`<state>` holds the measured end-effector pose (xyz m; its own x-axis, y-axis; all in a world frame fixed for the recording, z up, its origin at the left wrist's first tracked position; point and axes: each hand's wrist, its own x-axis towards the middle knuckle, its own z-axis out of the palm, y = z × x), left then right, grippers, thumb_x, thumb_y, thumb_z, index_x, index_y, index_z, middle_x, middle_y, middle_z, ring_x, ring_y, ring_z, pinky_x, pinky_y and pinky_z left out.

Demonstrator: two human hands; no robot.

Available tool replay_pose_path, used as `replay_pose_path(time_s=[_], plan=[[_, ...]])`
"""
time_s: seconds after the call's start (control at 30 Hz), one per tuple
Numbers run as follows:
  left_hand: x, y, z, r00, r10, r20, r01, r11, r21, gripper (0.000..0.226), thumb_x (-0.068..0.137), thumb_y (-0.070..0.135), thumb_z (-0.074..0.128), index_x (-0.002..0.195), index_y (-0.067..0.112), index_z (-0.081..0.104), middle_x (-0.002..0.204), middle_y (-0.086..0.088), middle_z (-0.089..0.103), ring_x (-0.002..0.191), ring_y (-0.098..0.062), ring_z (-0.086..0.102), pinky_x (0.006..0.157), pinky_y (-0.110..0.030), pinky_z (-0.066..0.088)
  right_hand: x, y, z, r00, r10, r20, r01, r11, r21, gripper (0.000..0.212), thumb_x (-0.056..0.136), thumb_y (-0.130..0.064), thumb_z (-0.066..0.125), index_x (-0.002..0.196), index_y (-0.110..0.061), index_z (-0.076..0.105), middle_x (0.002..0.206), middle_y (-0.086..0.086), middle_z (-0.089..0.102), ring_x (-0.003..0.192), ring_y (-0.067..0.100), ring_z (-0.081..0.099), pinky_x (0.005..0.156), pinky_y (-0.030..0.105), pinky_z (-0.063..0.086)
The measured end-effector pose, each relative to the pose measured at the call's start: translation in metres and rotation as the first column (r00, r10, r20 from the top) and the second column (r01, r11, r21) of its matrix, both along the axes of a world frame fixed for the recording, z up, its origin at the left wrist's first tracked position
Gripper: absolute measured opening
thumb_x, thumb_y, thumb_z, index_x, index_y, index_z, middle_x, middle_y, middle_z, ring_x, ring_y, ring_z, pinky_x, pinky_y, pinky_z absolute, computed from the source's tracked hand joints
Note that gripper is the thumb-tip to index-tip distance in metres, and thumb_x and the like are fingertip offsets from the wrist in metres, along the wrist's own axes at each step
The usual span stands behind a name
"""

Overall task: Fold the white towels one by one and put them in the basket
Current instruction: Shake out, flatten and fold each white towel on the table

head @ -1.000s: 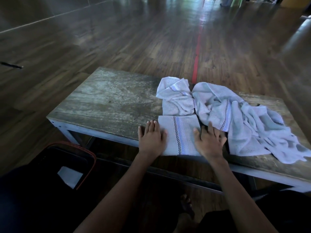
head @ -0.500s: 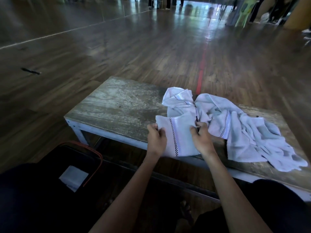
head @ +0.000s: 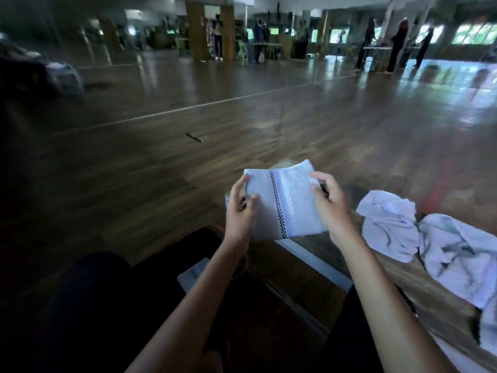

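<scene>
The folded white towel with a checked stripe [head: 285, 203] hides much of the far end of the worn wooden table [head: 317, 261]. The crumpled pile of white towels [head: 443, 251] runs off the right edge. A bare forearm [head: 204, 292] crosses the dark basket [head: 199, 243], whose outline is lost in shadow. The distant standing figures [head: 398, 44] are blurred, and a small dark object on the floor [head: 194, 137] is too small to identify.

Both forearms [head: 382, 305] are seen bare to the frame's edge. Left hand [head: 239, 211] and right hand [head: 332, 208] bare. Legs [head: 102, 305] covered in plain dark cloth.
</scene>
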<state>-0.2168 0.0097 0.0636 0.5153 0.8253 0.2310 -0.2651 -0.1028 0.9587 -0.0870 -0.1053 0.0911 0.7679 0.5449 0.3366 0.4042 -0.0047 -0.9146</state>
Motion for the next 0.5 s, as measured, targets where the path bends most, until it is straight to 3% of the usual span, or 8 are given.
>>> replay_pose_path(time_s=[0.17,0.3,0.4,0.5], plan=[[-0.06,0.04,0.002,0.985,0.172,-0.02,-0.173,0.984,-0.049,0.042,0.094,0.008,0.052,0.122,0.039,0.052,0.112,-0.015,0.063,0.094,-0.015,0.058,0.089,-0.039,0.049,-0.04,0.055,0.003,0.977,0.197,-0.083,-0.201,0.978,-0.05,0.031,0.092,-0.014,0.047,0.115,-0.033,0.056,0.085,-0.02,0.053,0.074,0.005,0.043,0.058,0.012,0.035],[-0.099,0.066,-0.009,0.97,0.244,-0.008,-0.243,0.964,-0.109,0.043,0.094,0.003,0.05,0.13,0.026,0.05,0.105,-0.01,0.064,0.089,-0.013,0.058,0.082,-0.032,0.049,-0.065,0.103,-0.009,0.941,0.298,-0.162,-0.316,0.944,-0.095,0.032,0.089,-0.01,0.047,0.108,-0.033,0.058,0.09,-0.003,0.055,0.076,0.013,0.045,0.059,0.023,0.035],[-0.118,0.085,-0.027,0.955,0.291,-0.053,-0.295,0.946,-0.134,0.041,0.095,0.003,0.05,0.129,0.026,0.05,0.102,-0.005,0.063,0.085,-0.008,0.059,0.073,-0.021,0.049,-0.075,0.137,-0.026,0.92,0.333,-0.207,-0.367,0.918,-0.152,0.032,0.086,-0.006,0.048,0.104,-0.03,0.06,0.091,-0.001,0.054,0.078,0.015,0.045,0.059,0.022,0.035],[-0.127,0.103,-0.059,0.946,0.301,-0.122,-0.317,0.935,-0.156,0.039,0.095,0.004,0.049,0.125,0.029,0.051,0.11,-0.008,0.06,0.091,-0.009,0.058,0.078,-0.024,0.05,-0.077,0.167,-0.053,0.9,0.351,-0.26,-0.409,0.885,-0.223,0.033,0.085,-0.005,0.047,0.101,-0.03,0.06,0.093,-0.001,0.056,0.075,0.013,0.045,0.064,0.025,0.035]])
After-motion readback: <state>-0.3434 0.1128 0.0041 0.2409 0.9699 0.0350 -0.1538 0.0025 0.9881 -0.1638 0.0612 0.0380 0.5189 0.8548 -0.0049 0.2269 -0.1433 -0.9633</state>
